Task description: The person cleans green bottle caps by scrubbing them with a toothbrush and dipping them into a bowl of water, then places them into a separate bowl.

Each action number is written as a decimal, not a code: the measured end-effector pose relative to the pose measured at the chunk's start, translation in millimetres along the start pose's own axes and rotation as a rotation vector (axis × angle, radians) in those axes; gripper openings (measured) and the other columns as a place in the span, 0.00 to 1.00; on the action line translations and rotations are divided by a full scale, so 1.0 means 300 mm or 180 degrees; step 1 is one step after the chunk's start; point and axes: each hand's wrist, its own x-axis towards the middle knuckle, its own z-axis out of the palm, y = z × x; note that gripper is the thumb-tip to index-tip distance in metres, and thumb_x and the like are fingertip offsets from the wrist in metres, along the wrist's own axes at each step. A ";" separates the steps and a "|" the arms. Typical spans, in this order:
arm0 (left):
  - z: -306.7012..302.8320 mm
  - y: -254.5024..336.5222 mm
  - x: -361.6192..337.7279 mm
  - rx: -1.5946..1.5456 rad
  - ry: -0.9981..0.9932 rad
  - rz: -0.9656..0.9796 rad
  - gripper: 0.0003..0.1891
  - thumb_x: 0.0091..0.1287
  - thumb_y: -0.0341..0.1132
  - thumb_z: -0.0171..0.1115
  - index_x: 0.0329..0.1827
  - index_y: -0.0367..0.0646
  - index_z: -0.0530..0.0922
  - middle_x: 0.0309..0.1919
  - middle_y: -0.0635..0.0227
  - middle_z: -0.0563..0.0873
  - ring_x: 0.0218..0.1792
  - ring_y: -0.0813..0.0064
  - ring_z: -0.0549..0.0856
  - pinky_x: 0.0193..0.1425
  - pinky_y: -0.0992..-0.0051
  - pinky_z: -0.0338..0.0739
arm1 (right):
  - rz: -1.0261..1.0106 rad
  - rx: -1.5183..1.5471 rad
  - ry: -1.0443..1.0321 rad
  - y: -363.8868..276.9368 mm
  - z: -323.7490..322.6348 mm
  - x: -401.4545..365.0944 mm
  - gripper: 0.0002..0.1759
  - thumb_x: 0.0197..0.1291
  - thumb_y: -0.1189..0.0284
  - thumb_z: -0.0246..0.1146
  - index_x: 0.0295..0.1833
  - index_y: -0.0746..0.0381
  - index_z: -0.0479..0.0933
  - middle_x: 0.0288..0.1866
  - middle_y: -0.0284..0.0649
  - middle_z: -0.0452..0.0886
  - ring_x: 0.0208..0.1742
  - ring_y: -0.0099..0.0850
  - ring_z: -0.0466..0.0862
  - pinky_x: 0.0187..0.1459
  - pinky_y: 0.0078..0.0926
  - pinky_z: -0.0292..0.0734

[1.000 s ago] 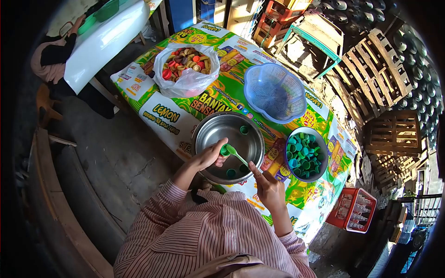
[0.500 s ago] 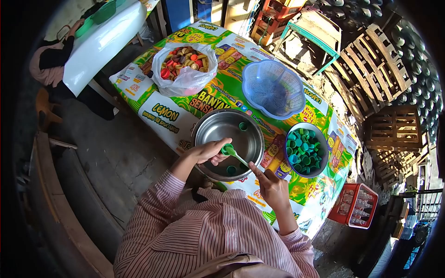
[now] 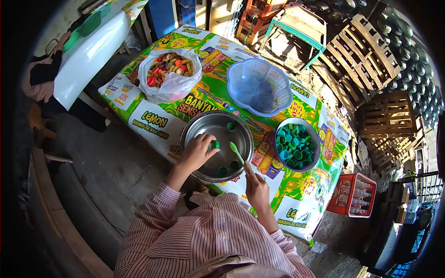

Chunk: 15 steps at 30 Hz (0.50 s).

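Observation:
My left hand is over the steel bowl, thumb and fingers closed on a green bottle cap. In my right hand is a slim toothbrush with a light green head, gripped by the handle and pointing up over the bowl's right side. Its head is apart from the held cap. Inside the bowl lie a loose green cap near the far side and two more, one of them a dark green cap, at the near side.
Right of the steel bowl stands a bowl of green caps. Behind are a blue plastic basket and a white bag of mixed-colour caps. A printed cloth covers the table. A red crate stands on the floor; another person is far left.
The toothbrush has come out of the cap and moved away to the right. My left hand has lowered the cap into the bowl's area. The view has shifted slightly.

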 end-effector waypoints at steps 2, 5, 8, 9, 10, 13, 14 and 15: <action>-0.038 0.054 0.015 -0.0333 0.0312 0.0334 0.16 0.55 0.36 0.65 0.43 0.41 0.72 0.37 0.62 0.78 0.37 0.59 0.79 0.41 0.64 0.73 | -0.0070 0.0236 0.0180 -0.037 -0.031 -0.006 0.31 0.56 0.78 0.57 0.67 0.52 0.61 0.24 0.42 0.76 0.20 0.40 0.77 0.22 0.36 0.72; -0.037 0.071 0.004 -0.0869 0.0593 0.0506 0.19 0.56 0.36 0.64 0.49 0.43 0.72 0.40 0.65 0.77 0.40 0.62 0.79 0.41 0.65 0.71 | 0.0031 0.0375 0.0268 -0.024 -0.004 -0.016 0.29 0.57 0.77 0.56 0.66 0.58 0.62 0.27 0.43 0.77 0.21 0.42 0.78 0.21 0.37 0.72; 0.027 0.008 -0.025 0.0440 0.0309 0.0094 0.17 0.58 0.39 0.62 0.49 0.47 0.73 0.40 0.68 0.77 0.41 0.67 0.79 0.41 0.67 0.68 | 0.0230 -0.0192 -0.0313 -0.063 -0.023 -0.020 0.23 0.58 0.77 0.56 0.61 0.60 0.66 0.29 0.50 0.79 0.24 0.46 0.80 0.24 0.40 0.74; 0.013 0.016 -0.027 0.0357 0.0394 0.0161 0.17 0.58 0.40 0.62 0.49 0.47 0.73 0.41 0.68 0.77 0.42 0.66 0.78 0.42 0.67 0.68 | 0.0240 0.0330 -0.0001 -0.111 -0.059 -0.022 0.22 0.58 0.78 0.55 0.60 0.61 0.68 0.28 0.51 0.79 0.25 0.46 0.80 0.24 0.38 0.74; 0.015 0.018 -0.026 0.0172 0.0399 0.0111 0.16 0.58 0.39 0.62 0.48 0.47 0.73 0.41 0.68 0.78 0.40 0.67 0.79 0.42 0.67 0.68 | 0.0274 0.0472 0.0104 -0.129 -0.077 -0.032 0.21 0.59 0.78 0.54 0.59 0.62 0.68 0.28 0.51 0.78 0.25 0.44 0.80 0.25 0.35 0.74; 0.058 0.028 -0.006 -0.0418 0.0207 -0.0071 0.16 0.58 0.38 0.63 0.47 0.46 0.73 0.39 0.68 0.79 0.38 0.69 0.80 0.43 0.68 0.68 | 0.0675 0.0775 0.0230 -0.123 -0.097 -0.076 0.21 0.60 0.77 0.54 0.60 0.63 0.67 0.26 0.49 0.78 0.22 0.40 0.80 0.25 0.32 0.73; 0.078 0.036 0.020 -0.0812 0.0018 -0.0211 0.15 0.58 0.38 0.63 0.46 0.46 0.73 0.38 0.68 0.80 0.36 0.70 0.80 0.44 0.68 0.68 | 0.1026 0.0947 0.0241 -0.112 -0.105 -0.085 0.21 0.60 0.77 0.54 0.61 0.62 0.66 0.25 0.47 0.77 0.21 0.38 0.79 0.26 0.33 0.73; 0.104 0.071 0.048 -0.0950 0.0077 -0.0099 0.15 0.57 0.39 0.63 0.44 0.45 0.73 0.34 0.68 0.80 0.34 0.72 0.81 0.44 0.69 0.68 | 0.1011 0.0980 0.0504 -0.107 -0.112 -0.100 0.19 0.62 0.77 0.51 0.59 0.65 0.67 0.27 0.49 0.78 0.24 0.37 0.81 0.28 0.31 0.73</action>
